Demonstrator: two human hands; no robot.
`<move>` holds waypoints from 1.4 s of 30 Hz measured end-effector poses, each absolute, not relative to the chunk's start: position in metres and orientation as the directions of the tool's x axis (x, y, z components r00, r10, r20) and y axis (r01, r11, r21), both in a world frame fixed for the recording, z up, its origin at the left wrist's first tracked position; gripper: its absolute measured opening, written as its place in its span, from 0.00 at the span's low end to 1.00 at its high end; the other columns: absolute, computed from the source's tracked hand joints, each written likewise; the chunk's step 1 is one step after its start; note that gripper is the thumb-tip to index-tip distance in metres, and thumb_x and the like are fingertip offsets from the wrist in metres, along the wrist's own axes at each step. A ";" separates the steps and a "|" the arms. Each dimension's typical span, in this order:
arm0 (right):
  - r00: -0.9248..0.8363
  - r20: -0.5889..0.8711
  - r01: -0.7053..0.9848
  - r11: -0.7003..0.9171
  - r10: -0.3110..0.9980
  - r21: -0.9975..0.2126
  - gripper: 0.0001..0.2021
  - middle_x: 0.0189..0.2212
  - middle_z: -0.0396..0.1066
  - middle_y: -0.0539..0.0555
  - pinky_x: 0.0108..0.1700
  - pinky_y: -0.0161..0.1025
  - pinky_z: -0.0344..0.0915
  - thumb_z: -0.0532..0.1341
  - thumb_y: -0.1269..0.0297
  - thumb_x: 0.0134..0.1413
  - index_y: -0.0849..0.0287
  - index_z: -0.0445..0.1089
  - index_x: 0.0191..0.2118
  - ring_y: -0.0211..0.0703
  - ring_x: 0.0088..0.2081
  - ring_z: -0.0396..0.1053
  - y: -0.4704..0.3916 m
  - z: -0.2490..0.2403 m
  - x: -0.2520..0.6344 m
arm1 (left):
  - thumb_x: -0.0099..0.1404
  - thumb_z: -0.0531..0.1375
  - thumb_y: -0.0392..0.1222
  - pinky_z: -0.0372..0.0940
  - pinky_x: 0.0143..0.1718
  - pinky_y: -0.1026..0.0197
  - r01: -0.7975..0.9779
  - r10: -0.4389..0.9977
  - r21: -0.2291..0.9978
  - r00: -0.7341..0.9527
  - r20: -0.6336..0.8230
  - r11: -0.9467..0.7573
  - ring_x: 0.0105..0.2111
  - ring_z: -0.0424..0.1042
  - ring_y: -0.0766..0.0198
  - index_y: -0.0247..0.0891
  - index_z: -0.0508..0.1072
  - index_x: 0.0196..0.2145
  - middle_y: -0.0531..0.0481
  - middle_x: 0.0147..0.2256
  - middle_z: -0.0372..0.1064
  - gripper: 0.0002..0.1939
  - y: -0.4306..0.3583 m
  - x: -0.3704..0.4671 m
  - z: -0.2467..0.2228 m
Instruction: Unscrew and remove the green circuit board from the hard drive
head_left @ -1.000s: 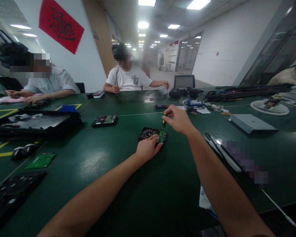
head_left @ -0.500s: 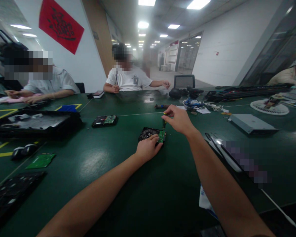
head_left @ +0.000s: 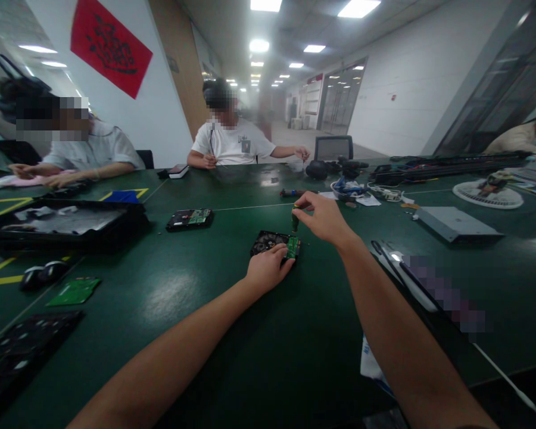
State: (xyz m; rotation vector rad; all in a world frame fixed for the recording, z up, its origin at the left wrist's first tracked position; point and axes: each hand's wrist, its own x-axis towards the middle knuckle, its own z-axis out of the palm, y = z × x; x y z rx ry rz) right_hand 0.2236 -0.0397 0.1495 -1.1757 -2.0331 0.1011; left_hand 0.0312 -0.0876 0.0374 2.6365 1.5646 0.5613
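A black hard drive [head_left: 264, 239] with a green circuit board [head_left: 292, 245] at its right end lies on the dark green table [head_left: 183, 345]. My left hand [head_left: 268, 268] rests on the drive's near side, its fingers on the casing and the board's edge, holding it against the table. Above the board, my right hand [head_left: 319, 215] pinches the top of a small screwdriver [head_left: 295, 221] with a green and yellow handle. The screwdriver stands nearly upright, its lower end at the board; the tip is too small to make out.
Another hard drive [head_left: 190, 218] lies at the left, beyond a loose green board [head_left: 75, 291] and a black tray [head_left: 62, 220]. To the right are a metal box [head_left: 458, 223] and cables [head_left: 386, 192]. People sit across the table.
The screwdriver's top has shifted slightly left, and it stands a little straighter. My right fingers have moved slightly with it. My left hand has stayed on the drive.
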 end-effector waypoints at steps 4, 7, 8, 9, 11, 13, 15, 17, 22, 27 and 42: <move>-0.320 0.584 0.708 0.598 0.746 -0.376 0.06 0.40 0.77 0.56 0.47 0.46 0.69 0.64 0.67 0.57 0.56 0.73 0.41 0.49 0.42 0.73 -0.038 0.149 0.225 | 0.74 0.53 0.56 0.73 0.47 0.56 0.845 0.855 0.204 0.430 0.289 -0.494 0.50 0.77 0.55 0.47 0.74 0.54 0.53 0.62 0.69 0.19 -0.088 0.031 0.037; -0.299 0.593 0.709 0.590 0.748 -0.387 0.06 0.41 0.77 0.56 0.46 0.45 0.69 0.65 0.67 0.56 0.56 0.72 0.40 0.49 0.42 0.73 -0.038 0.149 0.225 | 0.74 0.53 0.56 0.73 0.47 0.57 0.845 0.855 0.202 0.432 0.288 -0.495 0.50 0.77 0.56 0.46 0.74 0.55 0.54 0.62 0.69 0.20 -0.087 0.031 0.037; -0.288 0.592 0.708 0.584 0.752 -0.397 0.06 0.40 0.77 0.55 0.46 0.45 0.69 0.66 0.67 0.56 0.56 0.72 0.40 0.48 0.42 0.73 -0.038 0.149 0.225 | 0.74 0.53 0.56 0.73 0.47 0.57 0.845 0.854 0.201 0.432 0.290 -0.495 0.50 0.77 0.56 0.46 0.74 0.55 0.54 0.62 0.69 0.20 -0.087 0.031 0.037; -0.280 0.590 0.707 0.579 0.757 -0.407 0.06 0.40 0.77 0.55 0.46 0.45 0.69 0.66 0.66 0.56 0.56 0.72 0.39 0.48 0.41 0.74 -0.038 0.148 0.224 | 0.74 0.53 0.56 0.73 0.47 0.57 0.845 0.853 0.199 0.432 0.292 -0.496 0.50 0.77 0.56 0.46 0.74 0.55 0.54 0.62 0.69 0.20 -0.087 0.031 0.037; -0.278 0.586 0.697 0.580 0.761 -0.422 0.05 0.39 0.78 0.54 0.45 0.46 0.69 0.65 0.65 0.57 0.56 0.72 0.39 0.48 0.41 0.74 -0.038 0.148 0.224 | 0.74 0.53 0.56 0.73 0.46 0.56 0.844 0.850 0.195 0.435 0.296 -0.500 0.50 0.77 0.56 0.46 0.74 0.55 0.54 0.62 0.69 0.20 -0.087 0.031 0.036; -0.294 0.585 0.686 0.593 0.756 -0.421 0.04 0.39 0.78 0.54 0.46 0.46 0.69 0.64 0.65 0.58 0.55 0.73 0.40 0.48 0.41 0.74 -0.038 0.148 0.224 | 0.74 0.53 0.56 0.73 0.46 0.56 0.843 0.849 0.194 0.437 0.298 -0.502 0.50 0.77 0.56 0.46 0.74 0.55 0.54 0.62 0.69 0.20 -0.087 0.031 0.036; -0.311 0.584 0.685 0.603 0.750 -0.409 0.05 0.40 0.78 0.55 0.47 0.47 0.69 0.63 0.67 0.58 0.55 0.73 0.40 0.48 0.42 0.74 -0.038 0.148 0.224 | 0.74 0.54 0.56 0.73 0.46 0.56 0.843 0.849 0.197 0.433 0.301 -0.500 0.50 0.77 0.56 0.46 0.74 0.55 0.53 0.61 0.69 0.20 -0.087 0.030 0.036; -0.308 0.589 0.694 0.600 0.747 -0.398 0.05 0.40 0.77 0.55 0.47 0.47 0.69 0.64 0.68 0.57 0.55 0.73 0.40 0.49 0.42 0.74 -0.037 0.148 0.225 | 0.74 0.54 0.56 0.73 0.46 0.56 0.844 0.849 0.197 0.432 0.303 -0.499 0.50 0.77 0.55 0.46 0.74 0.55 0.53 0.61 0.69 0.20 -0.087 0.030 0.036; -0.251 0.607 0.706 0.571 0.754 -0.418 0.05 0.39 0.77 0.55 0.45 0.46 0.69 0.67 0.65 0.55 0.56 0.72 0.38 0.48 0.40 0.73 -0.037 0.147 0.224 | 0.74 0.54 0.56 0.73 0.46 0.56 0.843 0.848 0.192 0.437 0.298 -0.502 0.50 0.77 0.55 0.46 0.74 0.55 0.52 0.62 0.69 0.20 -0.086 0.030 0.035; -0.288 0.602 0.695 0.596 0.744 -0.404 0.04 0.39 0.78 0.54 0.46 0.46 0.69 0.65 0.66 0.58 0.55 0.73 0.39 0.47 0.41 0.74 -0.038 0.147 0.223 | 0.74 0.54 0.56 0.72 0.46 0.57 0.841 0.848 0.195 0.440 0.297 -0.505 0.50 0.77 0.56 0.46 0.74 0.55 0.52 0.61 0.69 0.19 -0.086 0.030 0.036; -0.299 0.615 0.683 0.613 0.730 -0.396 0.05 0.41 0.78 0.54 0.48 0.47 0.70 0.65 0.67 0.57 0.55 0.74 0.40 0.48 0.42 0.74 -0.037 0.146 0.223 | 0.74 0.54 0.56 0.73 0.48 0.56 0.852 0.863 0.203 0.423 0.278 -0.483 0.51 0.77 0.55 0.46 0.74 0.56 0.51 0.62 0.69 0.20 -0.088 0.032 0.038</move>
